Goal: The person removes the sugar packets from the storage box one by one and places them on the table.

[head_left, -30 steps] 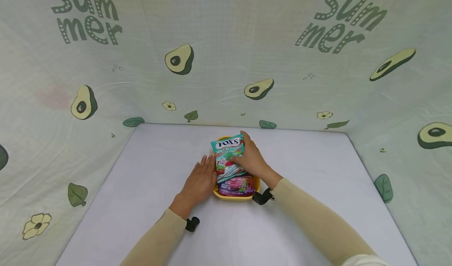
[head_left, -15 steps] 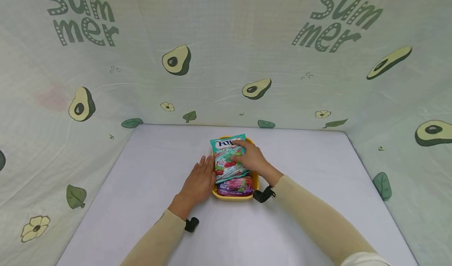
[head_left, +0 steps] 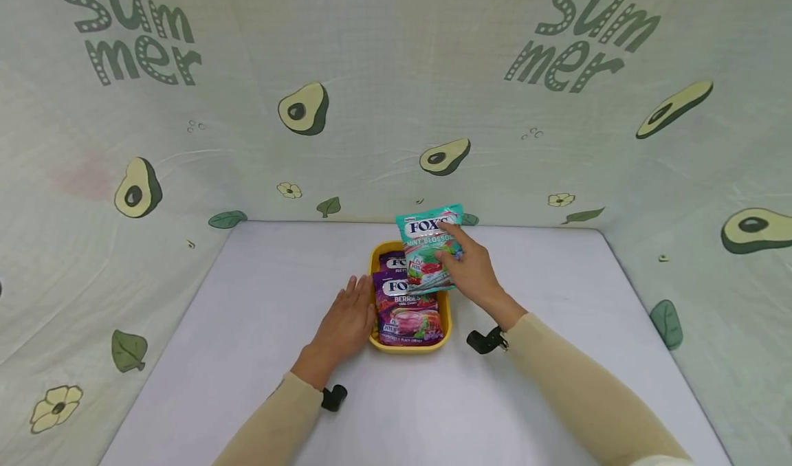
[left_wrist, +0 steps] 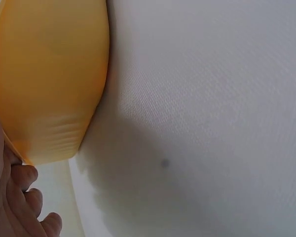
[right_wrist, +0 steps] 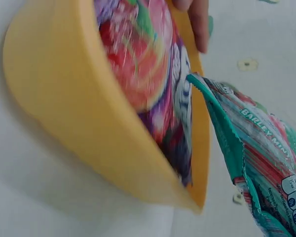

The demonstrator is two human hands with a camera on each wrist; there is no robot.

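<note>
In the head view my right hand (head_left: 475,272) pinches a teal Fox's Mint Blossom candy bag (head_left: 427,249), thumb and fingers on its front. The bag is raised over the back right of a yellow tub (head_left: 447,322). Against the tub's left side rests my left hand (head_left: 345,323), fingers stretched forward. Inside lies a purple Fox's Berries candy bag (head_left: 407,323), with another purple bag (head_left: 388,260) partly hidden behind it. The right wrist view has the teal bag (right_wrist: 259,158) apart from the tub wall (right_wrist: 59,84). Left fingertips (left_wrist: 32,197) show beside the tub (left_wrist: 54,64) in the left wrist view.
A white tabletop (head_left: 544,383) lies under the tub. Pale cloth (head_left: 371,53) printed with avocados, leaves and lettering rises behind the table and at both sides. A black wrist camera (head_left: 485,341) sits on the right wrist, and another camera (head_left: 334,398) on the left.
The teal candy bag has come up out of the tub, moving back and to the right in my right hand. The purple bags beneath are uncovered. My left hand stays at the tub's side.
</note>
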